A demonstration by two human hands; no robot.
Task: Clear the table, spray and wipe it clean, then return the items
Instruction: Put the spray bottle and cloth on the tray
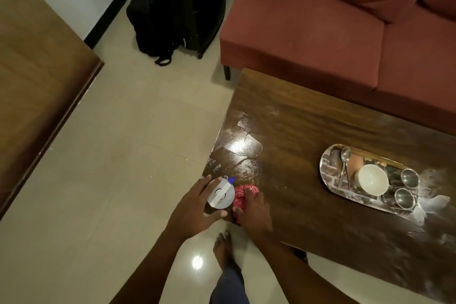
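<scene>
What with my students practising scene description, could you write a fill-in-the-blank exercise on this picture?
The left hand grips the white-topped spray bottle with the ____ nozzle.
The right hand holds the red patterned ____.
The white ceramic bowl sits on the oval metal ____.
Missing words: blue; cloth; tray.

1 head-worn view, steeply down onto the table (308, 131)

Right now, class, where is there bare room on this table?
The table is bare between the red cloth and the tray, and along the sofa side. Crowded: the near corner, with left hand, right hand, spray bottle.
</scene>
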